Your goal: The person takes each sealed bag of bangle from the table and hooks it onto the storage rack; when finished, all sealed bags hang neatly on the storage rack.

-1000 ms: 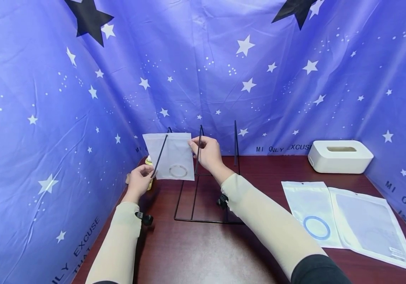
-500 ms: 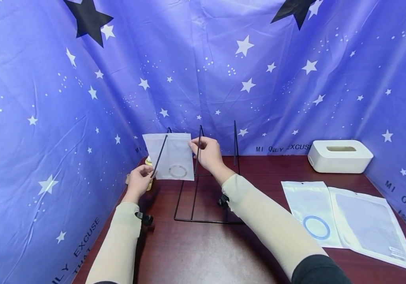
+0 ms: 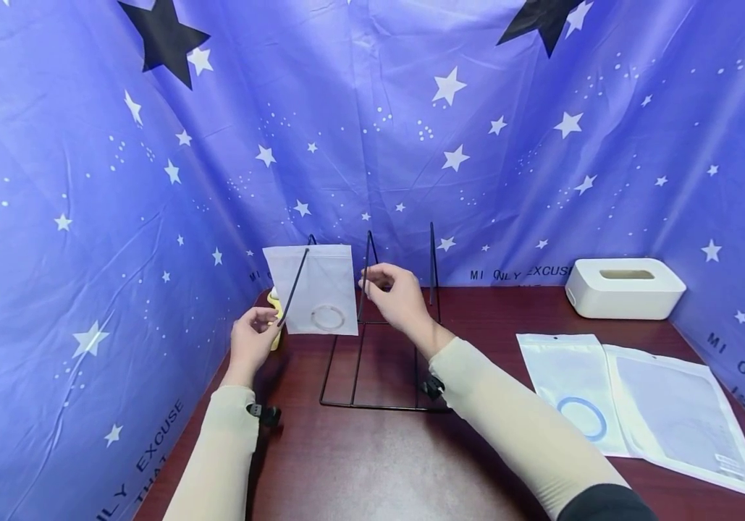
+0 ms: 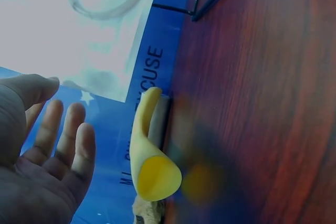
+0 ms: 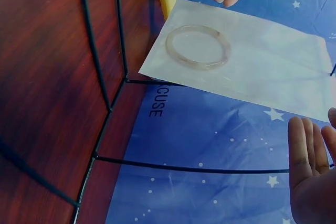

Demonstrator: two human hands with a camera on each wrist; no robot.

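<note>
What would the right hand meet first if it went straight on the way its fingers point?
Probably the upright white pouch, just past the right hand; a black rack wire crosses there in the head view, though its depth is unclear.

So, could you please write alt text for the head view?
A white pouch containing a ring hangs on a black wire rack between a left hand and right hand. Two more pouches and a white box lie at right.

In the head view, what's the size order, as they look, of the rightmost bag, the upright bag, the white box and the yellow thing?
1. Rightmost bag
2. Upright bag and white box: too alike to rank
3. Yellow thing, partly hidden
</note>
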